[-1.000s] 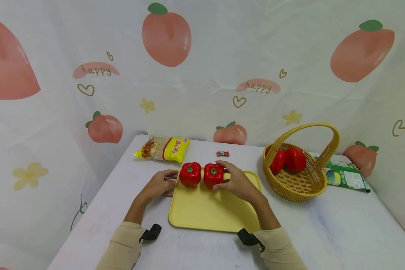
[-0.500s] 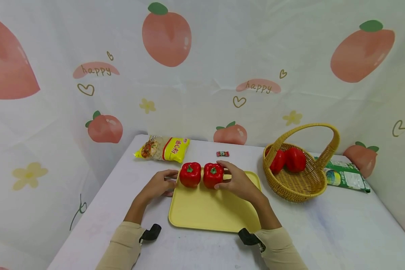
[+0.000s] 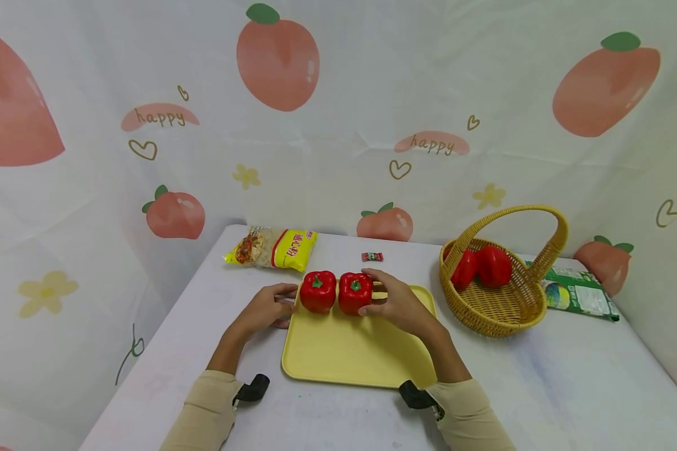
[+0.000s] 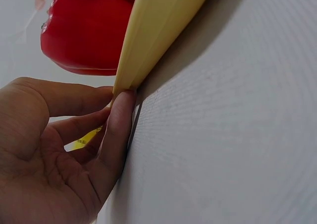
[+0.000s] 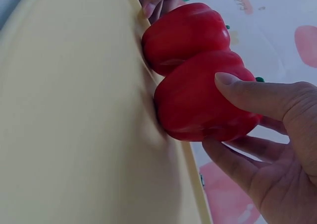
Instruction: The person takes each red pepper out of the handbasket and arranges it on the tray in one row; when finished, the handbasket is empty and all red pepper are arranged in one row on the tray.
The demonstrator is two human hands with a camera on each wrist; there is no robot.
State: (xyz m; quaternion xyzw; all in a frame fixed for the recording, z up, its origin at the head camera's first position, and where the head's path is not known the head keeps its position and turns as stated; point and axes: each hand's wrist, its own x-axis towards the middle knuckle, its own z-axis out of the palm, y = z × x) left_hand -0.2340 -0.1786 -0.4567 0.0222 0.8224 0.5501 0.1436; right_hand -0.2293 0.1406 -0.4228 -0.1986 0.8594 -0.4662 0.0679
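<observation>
Two red bell peppers stand upright side by side on the far left part of a yellow tray (image 3: 361, 357). My right hand (image 3: 397, 304) grips the right bell pepper (image 3: 355, 293), thumb on the near side and fingers round its right side, as the right wrist view shows. The left bell pepper (image 3: 318, 292) stands close by it, untouched by that hand. At the tray's left edge, my left hand (image 3: 264, 308) pinches the rim between thumb and fingers, plain in the left wrist view. Some of its fingers are hidden behind the tray in the head view.
A wicker basket (image 3: 499, 307) with a tall handle holds more red peppers (image 3: 493, 266) to the right. A green packet (image 3: 581, 293) lies behind it. Beyond the tray lie a yellow pasta bag (image 3: 273, 248) and a small red packet (image 3: 372, 257).
The right bell pepper has shifted slightly left, nearer to the other one, with my right hand still on it. My left hand and the tray have stayed in place.
</observation>
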